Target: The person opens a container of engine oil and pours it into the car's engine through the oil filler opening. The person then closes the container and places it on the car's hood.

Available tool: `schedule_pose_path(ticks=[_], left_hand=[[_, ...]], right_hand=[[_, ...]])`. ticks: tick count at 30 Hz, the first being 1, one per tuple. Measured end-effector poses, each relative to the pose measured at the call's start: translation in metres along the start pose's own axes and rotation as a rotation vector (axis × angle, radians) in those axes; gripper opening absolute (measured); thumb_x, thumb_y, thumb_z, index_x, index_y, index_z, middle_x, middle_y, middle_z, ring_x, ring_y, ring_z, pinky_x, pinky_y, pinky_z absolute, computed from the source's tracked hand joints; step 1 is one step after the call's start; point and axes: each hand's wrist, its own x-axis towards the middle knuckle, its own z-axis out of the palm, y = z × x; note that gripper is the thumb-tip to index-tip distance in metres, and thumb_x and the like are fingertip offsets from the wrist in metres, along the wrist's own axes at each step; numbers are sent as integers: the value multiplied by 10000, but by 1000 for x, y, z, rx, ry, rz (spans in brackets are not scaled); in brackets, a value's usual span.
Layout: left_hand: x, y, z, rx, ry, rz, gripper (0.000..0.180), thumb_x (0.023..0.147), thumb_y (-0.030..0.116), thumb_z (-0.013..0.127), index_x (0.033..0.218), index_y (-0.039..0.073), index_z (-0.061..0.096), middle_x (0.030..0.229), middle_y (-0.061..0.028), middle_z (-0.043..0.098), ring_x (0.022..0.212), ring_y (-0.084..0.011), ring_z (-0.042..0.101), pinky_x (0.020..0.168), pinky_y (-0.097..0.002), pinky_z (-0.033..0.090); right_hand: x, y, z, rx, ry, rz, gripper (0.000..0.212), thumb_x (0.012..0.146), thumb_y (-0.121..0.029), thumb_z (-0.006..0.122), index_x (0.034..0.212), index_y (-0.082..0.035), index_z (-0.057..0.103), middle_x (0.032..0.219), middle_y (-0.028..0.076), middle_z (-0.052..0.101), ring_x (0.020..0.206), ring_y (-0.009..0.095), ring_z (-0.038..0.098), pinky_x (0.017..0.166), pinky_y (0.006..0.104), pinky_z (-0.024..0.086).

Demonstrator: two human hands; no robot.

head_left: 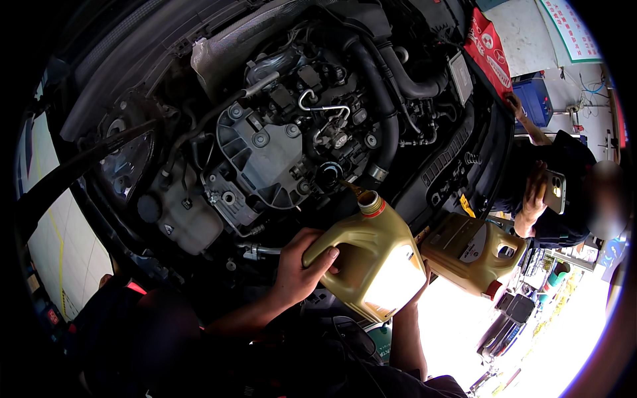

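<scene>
My left hand [302,268] is closed round the handle of a gold plastic oil jug [368,249]. My right hand [419,288] supports the jug at its base on the right, its fingers mostly hidden behind it. The jug is tilted with its uncapped neck toward the engine [262,149]. Brown oil [355,189] runs from the mouth toward a round dark filler opening [329,174]. A second gold jug [458,249] with a red cap [493,290] is just right of the first one.
Hoses and a translucent reservoir [182,222] surround the engine. At right, a person [564,179] in dark clothing holds a phone [555,192], with the other hand near a red cover [490,53]. Another dark-clothed figure [142,331] is at lower left. A blue box [533,99] stands beyond.
</scene>
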Motion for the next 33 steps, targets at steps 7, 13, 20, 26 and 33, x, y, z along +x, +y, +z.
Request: schedule_pose_path(ticks=[7, 13, 20, 26, 33], left_hand=[[0, -1, -2, 9, -2, 5, 240, 1040, 102, 688, 1196, -76, 647, 1202, -91, 576, 921, -130, 688, 726, -293, 674], [1, -3, -3, 6, -10, -5, 243, 1039, 102, 690, 1202, -71, 642, 1192, -88, 578, 922, -128, 687, 724, -294, 675], [1, -3, -2, 38, -6, 18, 250, 1049, 101, 669, 1217, -78, 624, 1153, -111, 609, 899, -155, 702, 711, -294, 660], [1, -5, -3, 31, -15, 15, 244, 1038, 106, 691, 1197, -74, 645, 1158, -96, 588, 892, -136, 696, 713, -289, 666], [1, -4, -4, 72, -21, 31, 249, 1045, 101, 671, 1205, -87, 639, 1146, -123, 616, 867, -177, 718, 701, -295, 646]], right_hand=[[-2, 0, 6, 37, -4, 7, 742, 1039, -595, 405, 1455, -9, 593, 1372, 201, 685, 1196, 395, 691, 1032, 509, 556], [-3, 0, 5, 60, -18, 8, 749, 1038, -600, 402, 1458, -10, 590, 1382, 202, 681, 1195, 399, 695, 1022, 515, 564], [-4, 0, 4, 71, -13, 10, 743, 1042, -596, 392, 1462, -15, 587, 1389, 200, 678, 1205, 400, 691, 1024, 518, 564], [-5, -1, 4, 40, -2, 5, 744, 1046, -597, 374, 1462, -18, 587, 1387, 198, 679, 1206, 397, 690, 1025, 518, 562], [-5, -1, -4, 34, -8, 9, 759, 1046, -605, 360, 1467, -13, 579, 1390, 202, 676, 1220, 399, 685, 1030, 527, 561]])
